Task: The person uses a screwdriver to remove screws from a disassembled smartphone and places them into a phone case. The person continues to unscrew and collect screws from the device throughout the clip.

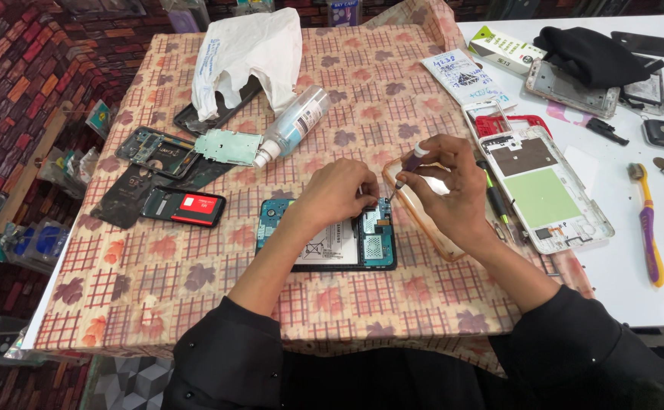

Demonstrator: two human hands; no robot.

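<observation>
Opened phone (328, 241): lies back-off on the patterned tablecloth (195, 281), directly beneath both hands, circuit board and battery exposed.
Left hand (335, 196): rests on the phone's upper edge, fingers curled narrow and pressing near the board.
Right hand (442, 186): pinched shut around a small purple-capped tool (410, 163), its tip angled down toward the phone's top right corner.
Clear case (423, 212): orange-tinted, lying under the right hand, just beside the phone.
Red-labelled phone part (187, 206): left of the left hand.
White phone frame (548, 193): right of the right hand, green pad showing.
Toothbrush (647, 228): farther right, on the white table.
Spray bottle (294, 125): on its side beyond the hands.
White plastic bag (244, 53): farthest back.
</observation>
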